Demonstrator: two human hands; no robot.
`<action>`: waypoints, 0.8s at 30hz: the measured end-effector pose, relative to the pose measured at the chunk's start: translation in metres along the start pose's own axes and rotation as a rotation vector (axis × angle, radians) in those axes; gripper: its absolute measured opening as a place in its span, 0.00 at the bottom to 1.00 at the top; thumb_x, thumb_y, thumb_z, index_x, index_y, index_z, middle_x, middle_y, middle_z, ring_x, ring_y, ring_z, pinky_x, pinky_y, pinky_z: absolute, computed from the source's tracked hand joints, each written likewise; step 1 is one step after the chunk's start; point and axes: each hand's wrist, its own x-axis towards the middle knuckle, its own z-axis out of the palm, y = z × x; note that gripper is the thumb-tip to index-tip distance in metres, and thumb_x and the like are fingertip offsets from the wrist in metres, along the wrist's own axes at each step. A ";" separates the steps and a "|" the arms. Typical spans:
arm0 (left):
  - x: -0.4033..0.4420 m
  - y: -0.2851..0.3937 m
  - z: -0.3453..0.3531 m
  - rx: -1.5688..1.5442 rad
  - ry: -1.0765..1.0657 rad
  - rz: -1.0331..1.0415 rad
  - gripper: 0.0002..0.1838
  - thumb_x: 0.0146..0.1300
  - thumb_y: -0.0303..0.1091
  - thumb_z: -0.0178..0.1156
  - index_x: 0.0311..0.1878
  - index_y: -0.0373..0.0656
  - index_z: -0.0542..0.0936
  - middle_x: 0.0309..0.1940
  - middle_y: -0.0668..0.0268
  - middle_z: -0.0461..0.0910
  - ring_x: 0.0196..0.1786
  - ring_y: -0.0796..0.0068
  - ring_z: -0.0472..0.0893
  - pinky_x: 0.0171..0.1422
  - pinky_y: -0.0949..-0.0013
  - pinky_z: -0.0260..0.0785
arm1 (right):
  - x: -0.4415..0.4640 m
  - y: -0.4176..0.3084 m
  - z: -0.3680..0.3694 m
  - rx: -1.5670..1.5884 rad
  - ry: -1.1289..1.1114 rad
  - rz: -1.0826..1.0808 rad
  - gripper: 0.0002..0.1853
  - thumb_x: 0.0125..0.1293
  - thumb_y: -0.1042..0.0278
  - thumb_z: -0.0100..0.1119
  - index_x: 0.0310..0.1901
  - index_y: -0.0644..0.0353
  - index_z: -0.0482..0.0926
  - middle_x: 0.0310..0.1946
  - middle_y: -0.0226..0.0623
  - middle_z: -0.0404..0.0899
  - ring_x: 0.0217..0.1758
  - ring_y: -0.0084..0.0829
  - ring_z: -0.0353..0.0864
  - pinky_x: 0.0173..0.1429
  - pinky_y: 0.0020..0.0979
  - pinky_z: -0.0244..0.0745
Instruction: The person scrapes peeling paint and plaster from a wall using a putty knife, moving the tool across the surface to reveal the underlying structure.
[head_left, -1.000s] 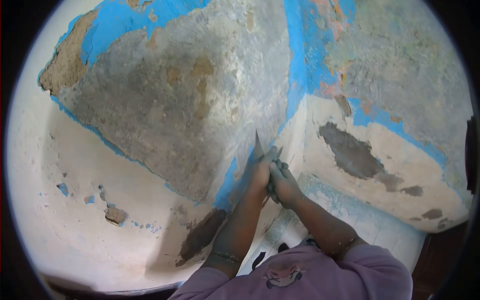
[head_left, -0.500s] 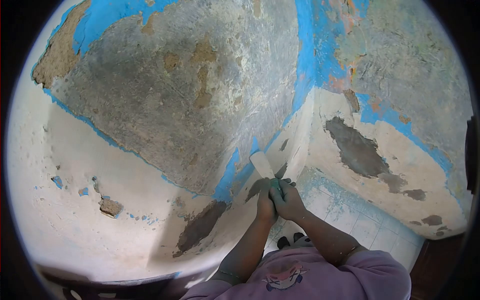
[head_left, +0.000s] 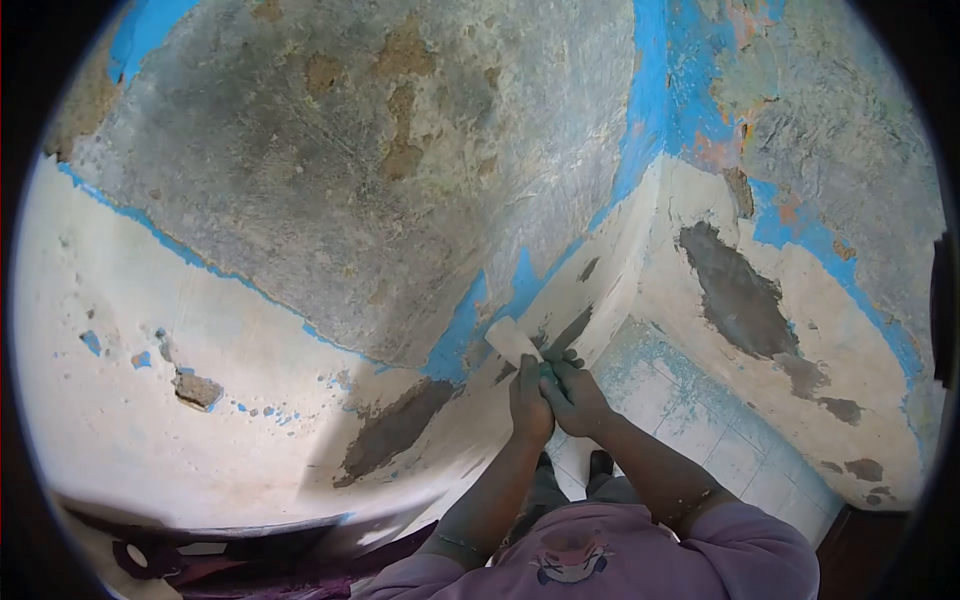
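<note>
The left hand (head_left: 530, 402) and right hand (head_left: 580, 402) were closed together around a scraper (head_left: 512, 341) at lower centre; grey wall (head_left: 270, 200) lay exposed across the upper centre, while cream coating (head_left: 110, 440), unstripped, covered much of the lower left.

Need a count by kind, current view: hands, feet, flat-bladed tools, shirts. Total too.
Hands: 2
Feet: 2
Flat-bladed tool: 1
Shirt: 1
Total: 6
</note>
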 end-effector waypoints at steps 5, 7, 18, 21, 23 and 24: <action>-0.009 -0.032 -0.028 0.012 -0.071 -0.110 0.21 0.68 0.43 0.39 0.41 0.32 0.72 0.39 0.52 0.76 0.42 0.64 0.77 0.49 0.66 0.69 | -0.012 0.045 0.020 -0.184 0.269 -0.249 0.18 0.59 0.64 0.50 0.47 0.69 0.72 0.40 0.58 0.74 0.46 0.51 0.74 0.49 0.40 0.67; 0.001 -0.035 -0.036 -0.050 -0.064 -0.065 0.21 0.68 0.43 0.39 0.42 0.32 0.71 0.39 0.52 0.76 0.43 0.64 0.76 0.50 0.67 0.68 | -0.005 0.037 0.022 -0.189 0.253 -0.250 0.18 0.60 0.64 0.49 0.46 0.69 0.73 0.42 0.58 0.74 0.48 0.52 0.73 0.50 0.41 0.67; 0.011 0.004 -0.015 -0.204 -0.309 -0.135 0.24 0.67 0.52 0.36 0.48 0.39 0.67 0.41 0.53 0.72 0.46 0.53 0.73 0.53 0.55 0.65 | 0.011 -0.016 0.015 0.055 0.221 -0.015 0.19 0.64 0.59 0.45 0.47 0.68 0.73 0.47 0.57 0.71 0.54 0.49 0.69 0.57 0.40 0.62; 0.021 0.002 -0.023 -0.239 -0.255 -0.156 0.23 0.67 0.52 0.36 0.47 0.39 0.67 0.37 0.57 0.71 0.42 0.57 0.74 0.50 0.57 0.66 | 0.012 -0.014 0.021 0.050 0.205 0.052 0.22 0.64 0.58 0.44 0.51 0.69 0.71 0.46 0.60 0.71 0.51 0.52 0.71 0.55 0.39 0.64; 0.021 0.003 -0.023 -0.175 -0.271 -0.132 0.22 0.67 0.51 0.37 0.46 0.40 0.67 0.35 0.59 0.70 0.39 0.60 0.73 0.47 0.59 0.67 | 0.010 -0.015 0.020 0.036 0.203 0.012 0.23 0.65 0.57 0.42 0.51 0.70 0.70 0.42 0.59 0.74 0.47 0.52 0.73 0.54 0.39 0.65; 0.015 0.004 -0.020 -0.173 -0.275 -0.129 0.22 0.67 0.51 0.37 0.46 0.40 0.67 0.35 0.59 0.70 0.39 0.60 0.73 0.47 0.59 0.67 | 0.006 -0.012 0.023 0.036 0.206 0.007 0.23 0.65 0.57 0.42 0.51 0.70 0.70 0.42 0.59 0.74 0.47 0.52 0.73 0.54 0.39 0.65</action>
